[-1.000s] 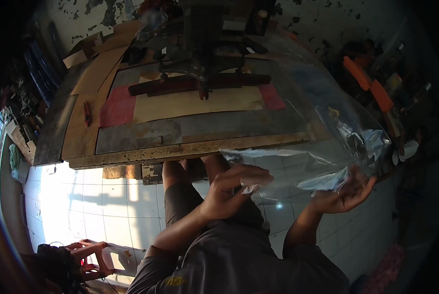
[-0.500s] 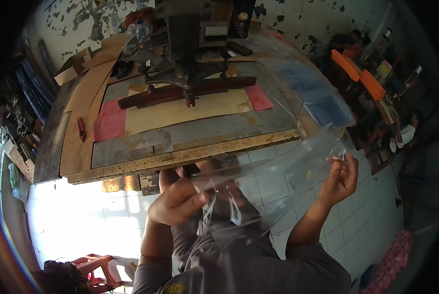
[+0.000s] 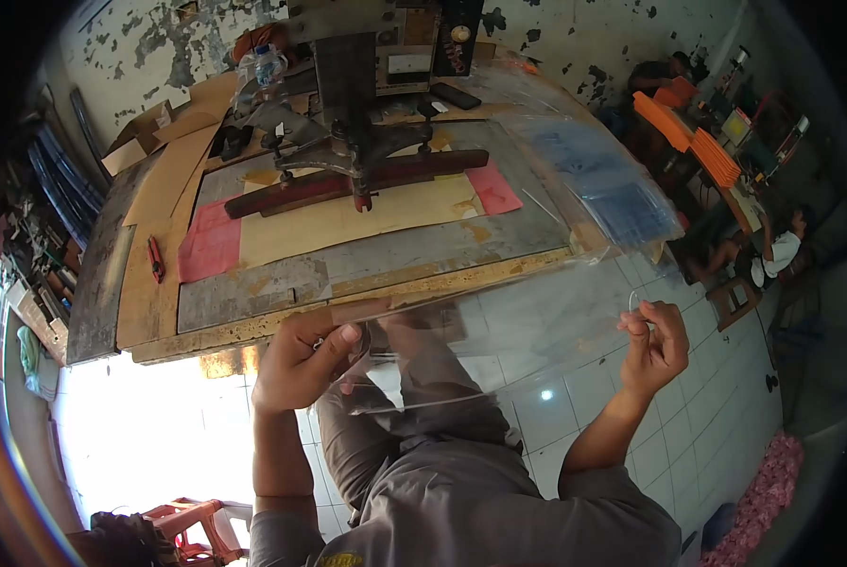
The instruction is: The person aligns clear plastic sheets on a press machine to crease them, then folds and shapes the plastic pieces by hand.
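A clear plastic sheet [image 3: 523, 326] stretches between my hands in front of the table's near edge. My left hand [image 3: 305, 364] is closed on its left end, thumb pressed over curled fingers. At the opposite end, my right hand [image 3: 655, 348] pinches the sheet near a small curled bit of clear plastic. Behind it is the worktable [image 3: 206, 340], with a metal press bar [image 3: 357, 181] over a yellow sheet [image 3: 338, 231] and pink pieces [image 3: 210, 244] on a grey plate [image 3: 386, 265].
A red cutter [image 3: 156, 260] lies at the table's left, near brown cardboard [image 3: 173, 170]. Bluish clear plastic sheets [image 3: 613, 180] are stacked at the right. A dark phone [image 3: 455, 94] rests behind. Two people sit farther right, near orange stacks [image 3: 715, 159]. A red stool [image 3: 192, 529] stands lower left.
The plastic sheet has been pulled flatter and tauter between my hands. My left hand has moved left and slightly up, and the loose folds hanging by it are gone. My right hand stays nearly in place.
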The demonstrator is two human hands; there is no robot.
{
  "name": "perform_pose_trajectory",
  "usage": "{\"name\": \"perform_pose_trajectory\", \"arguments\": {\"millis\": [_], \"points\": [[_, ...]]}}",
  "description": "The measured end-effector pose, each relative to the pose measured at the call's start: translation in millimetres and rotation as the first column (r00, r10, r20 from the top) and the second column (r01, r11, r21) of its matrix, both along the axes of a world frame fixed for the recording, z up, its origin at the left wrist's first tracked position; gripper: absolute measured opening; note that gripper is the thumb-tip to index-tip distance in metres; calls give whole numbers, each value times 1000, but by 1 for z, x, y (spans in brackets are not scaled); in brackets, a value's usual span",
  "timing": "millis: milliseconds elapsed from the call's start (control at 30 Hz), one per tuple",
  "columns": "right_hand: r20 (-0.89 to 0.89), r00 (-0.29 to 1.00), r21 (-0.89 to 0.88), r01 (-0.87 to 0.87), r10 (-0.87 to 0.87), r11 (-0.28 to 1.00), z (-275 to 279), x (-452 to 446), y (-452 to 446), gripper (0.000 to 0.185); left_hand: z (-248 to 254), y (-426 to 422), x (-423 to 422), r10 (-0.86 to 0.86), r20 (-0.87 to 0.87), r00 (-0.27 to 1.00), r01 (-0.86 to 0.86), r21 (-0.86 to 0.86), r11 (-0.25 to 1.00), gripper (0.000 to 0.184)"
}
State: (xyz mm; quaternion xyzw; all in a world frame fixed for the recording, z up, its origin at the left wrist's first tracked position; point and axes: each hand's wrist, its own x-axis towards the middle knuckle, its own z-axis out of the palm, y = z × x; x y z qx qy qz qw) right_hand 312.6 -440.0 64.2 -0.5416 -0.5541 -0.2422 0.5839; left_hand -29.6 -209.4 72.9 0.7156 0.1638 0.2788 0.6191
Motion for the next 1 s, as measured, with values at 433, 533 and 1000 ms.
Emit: {"name": "perform_pose_trajectory", "arguments": {"millis": [433, 533, 1000], "points": [[-32, 988, -131, -152, 149, 980, 2, -4, 6, 27, -47, -2, -7, -250, -13, 968, 246, -120, 962, 54], [-81, 987, -206, -153, 139, 966, -1, -4, 2, 28, -59, -10, -9, -153, 108, 982, 169, -158, 973, 52], [-205, 949, -169, -275, 239, 947, -2, -5, -3, 22, -60, -21, -12, -34, 331, 943, 160, -362, 919, 29]]}}
